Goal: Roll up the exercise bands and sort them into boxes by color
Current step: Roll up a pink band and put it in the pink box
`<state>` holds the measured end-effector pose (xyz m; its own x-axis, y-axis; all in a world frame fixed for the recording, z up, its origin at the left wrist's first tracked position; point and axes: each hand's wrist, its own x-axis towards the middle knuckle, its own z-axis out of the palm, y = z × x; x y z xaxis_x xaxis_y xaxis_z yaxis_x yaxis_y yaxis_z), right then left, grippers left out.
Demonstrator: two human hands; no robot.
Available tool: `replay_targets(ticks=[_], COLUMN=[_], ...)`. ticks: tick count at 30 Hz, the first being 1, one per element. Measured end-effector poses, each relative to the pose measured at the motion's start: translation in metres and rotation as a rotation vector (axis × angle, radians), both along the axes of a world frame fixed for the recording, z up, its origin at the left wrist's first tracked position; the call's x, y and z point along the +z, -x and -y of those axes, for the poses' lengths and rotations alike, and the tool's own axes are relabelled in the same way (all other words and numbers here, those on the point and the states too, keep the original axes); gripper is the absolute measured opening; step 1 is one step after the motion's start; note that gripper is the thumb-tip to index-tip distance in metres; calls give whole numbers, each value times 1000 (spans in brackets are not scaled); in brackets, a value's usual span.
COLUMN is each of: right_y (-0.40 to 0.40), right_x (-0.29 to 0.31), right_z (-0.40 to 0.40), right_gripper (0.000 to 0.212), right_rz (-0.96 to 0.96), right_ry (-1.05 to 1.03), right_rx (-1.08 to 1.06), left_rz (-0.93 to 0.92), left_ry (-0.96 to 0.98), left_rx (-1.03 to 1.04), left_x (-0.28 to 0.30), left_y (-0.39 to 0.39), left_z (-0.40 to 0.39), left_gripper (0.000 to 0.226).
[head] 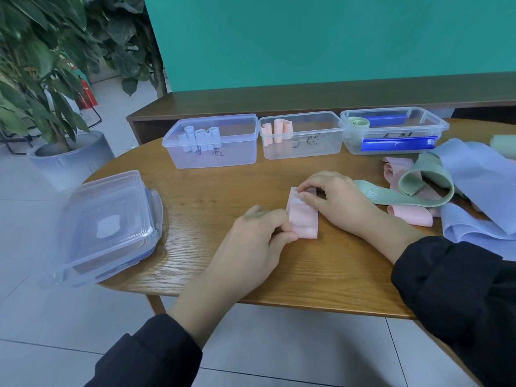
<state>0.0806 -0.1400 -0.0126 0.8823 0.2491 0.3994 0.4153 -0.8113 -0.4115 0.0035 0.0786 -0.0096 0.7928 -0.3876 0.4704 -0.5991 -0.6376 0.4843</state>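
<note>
Two dark sleeves (460, 297) reach over a round wooden table (212, 191). Left hand (251, 244) pinches the near end of a pink band (303, 217) lying flat at the table's middle; right hand (335, 199) grips its far end with curled fingers. Behind stand three clear boxes: blue rolls (198, 138), pink rolls (276, 131), one green roll (358, 122). Loose bands (446, 185) lie piled at right; stacked lids (109, 222) sit at left.

A pink band (303, 216) lies flat on the table under my fingers, pinched at its near and far ends. Three clear boxes stand behind: left box (212, 141) with blue rolls, middle box (303, 135) with pink rolls, right box (393, 129) with one green roll. Loose bands (446, 185), pink, green and blue, are heaped at my right.
</note>
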Motion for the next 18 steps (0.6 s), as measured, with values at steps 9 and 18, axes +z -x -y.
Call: replay_targets(ticks=[9,18], right_y=[4,-4], right_x=[8,16], right_z=[-2,-6], right_gripper=[18,15], right_rz=[-23,-69], right_ry=[-60,-420], right_rx=[-2,-1], left_rz=[8,72], left_ry=[-26,-56], left_rx=[27,-66], left_x=[4,5], left_y=[8,14], left_z=[1,-2], left_gripper=[14,29])
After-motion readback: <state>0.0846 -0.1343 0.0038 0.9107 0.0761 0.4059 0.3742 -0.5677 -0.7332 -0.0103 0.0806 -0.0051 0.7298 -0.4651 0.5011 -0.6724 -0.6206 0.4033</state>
